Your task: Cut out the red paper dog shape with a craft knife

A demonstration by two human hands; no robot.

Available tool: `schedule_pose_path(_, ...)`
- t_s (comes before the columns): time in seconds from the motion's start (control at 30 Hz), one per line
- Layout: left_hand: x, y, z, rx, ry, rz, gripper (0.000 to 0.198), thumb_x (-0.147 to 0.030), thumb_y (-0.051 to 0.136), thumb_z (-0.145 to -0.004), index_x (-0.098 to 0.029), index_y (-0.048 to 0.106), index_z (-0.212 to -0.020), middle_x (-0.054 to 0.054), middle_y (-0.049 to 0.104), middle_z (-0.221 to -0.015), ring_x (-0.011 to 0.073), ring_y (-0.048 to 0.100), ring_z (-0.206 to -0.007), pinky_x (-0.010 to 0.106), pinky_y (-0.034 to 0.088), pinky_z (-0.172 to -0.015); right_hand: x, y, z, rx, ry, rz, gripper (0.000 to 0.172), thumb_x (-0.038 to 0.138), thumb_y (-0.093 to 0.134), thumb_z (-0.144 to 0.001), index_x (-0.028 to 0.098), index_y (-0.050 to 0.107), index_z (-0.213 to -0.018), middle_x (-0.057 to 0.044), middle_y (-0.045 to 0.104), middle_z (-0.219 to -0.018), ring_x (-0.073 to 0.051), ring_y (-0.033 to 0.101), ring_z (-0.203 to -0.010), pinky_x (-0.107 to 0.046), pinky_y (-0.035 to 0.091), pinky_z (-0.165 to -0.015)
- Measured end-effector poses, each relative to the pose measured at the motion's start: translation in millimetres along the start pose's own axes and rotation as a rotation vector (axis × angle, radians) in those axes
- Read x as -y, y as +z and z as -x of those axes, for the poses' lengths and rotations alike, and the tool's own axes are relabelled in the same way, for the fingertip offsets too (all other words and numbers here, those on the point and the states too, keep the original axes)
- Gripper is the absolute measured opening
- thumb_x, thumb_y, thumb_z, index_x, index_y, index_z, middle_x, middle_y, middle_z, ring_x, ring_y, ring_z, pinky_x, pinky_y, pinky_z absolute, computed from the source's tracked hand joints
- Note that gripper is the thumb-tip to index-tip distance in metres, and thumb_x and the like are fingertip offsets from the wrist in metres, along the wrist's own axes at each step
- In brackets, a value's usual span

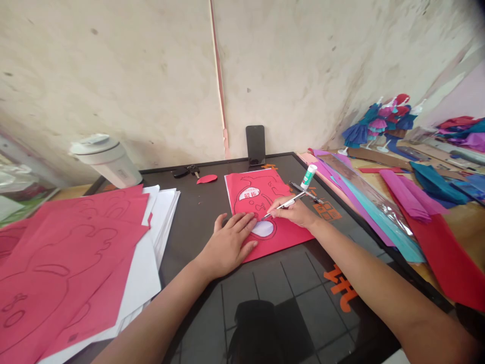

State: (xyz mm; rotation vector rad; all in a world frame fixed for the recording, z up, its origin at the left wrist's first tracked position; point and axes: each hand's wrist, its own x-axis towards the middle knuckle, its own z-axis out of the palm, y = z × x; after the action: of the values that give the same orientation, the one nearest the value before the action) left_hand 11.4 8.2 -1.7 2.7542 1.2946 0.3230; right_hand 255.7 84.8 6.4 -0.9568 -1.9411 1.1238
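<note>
A red sheet of paper [280,237] with a black line drawing lies on the dark glossy board. Two oval openings in it show white beneath, the upper one with red printed characters. My left hand [229,240] rests flat on the sheet's left side, fingers spread. In my right hand [293,212] is a slim white and silver pen [290,201], its tip at the upper edge of the lower white oval [263,229]. A glue stick [308,177] stands upright just beyond the right hand, and dark pens [308,192] lie beside it.
Red sheets with drawings [71,263] overlie white papers [166,212] at left, near a white cup [108,159]. A phone [255,145] leans on the wall; keys [194,171] and a red oval cutout [207,179] lie nearby. Coloured paper [435,242] and paper-dressed figures [386,121] are at right.
</note>
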Motion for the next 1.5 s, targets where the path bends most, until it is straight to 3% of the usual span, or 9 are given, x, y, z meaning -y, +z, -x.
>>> schedule_pose_path(0.23,0.7,1.1,0.5,-0.009,0.006,-0.004,0.050,-0.045,0.028,-0.104,-0.023,0.043,-0.147,0.009,0.042,-0.154,0.0302,0.040,-0.137,0.059,0.019,-0.113,-3.9,1.5,1.0,-0.027,0.047,-0.088,0.026,0.042,0.076,-0.074,0.016,0.076,-0.079,-0.004,0.071,-0.070,-0.015,0.062,-0.065,-0.029,0.051,-0.066)
schedule_pose_path(0.7,0.8,1.7,0.4,-0.026,0.014,-0.004,0.050,-0.045,0.030,-0.104,-0.023,0.042,-0.148,0.009,0.043,-0.153,0.0305,0.040,-0.137,0.060,0.018,-0.114,1.1,5.2,0.7,0.002,0.019,0.028,0.021,0.039,0.073,-0.077,0.019,0.077,-0.080,-0.004,0.074,-0.077,-0.018,0.068,-0.074,-0.031,0.054,-0.075)
schedule_pose_path(1.13,-0.4,0.5,0.2,-0.003,0.005,-0.007,0.051,-0.045,0.029,-0.104,-0.021,0.041,-0.147,0.009,0.041,-0.155,0.0307,0.039,-0.137,0.061,0.019,-0.113,-5.1,2.9,0.5,-0.023,0.013,-0.061,0.022,0.039,0.074,-0.075,0.017,0.075,-0.076,-0.003,0.071,-0.070,-0.015,0.062,-0.065,-0.029,0.050,-0.067)
schedule_pose_path(1.5,-0.3,0.5,0.2,0.000,-0.001,-0.003,0.050,-0.045,0.030,-0.104,-0.022,0.043,-0.147,0.009,0.042,-0.154,0.0305,0.040,-0.137,0.060,0.018,-0.114,-2.2,2.4,0.8,-0.003,-0.020,0.027,0.016,0.034,0.071,-0.078,0.018,0.076,-0.078,-0.004,0.073,-0.077,-0.017,0.065,-0.072,-0.031,0.051,-0.073)
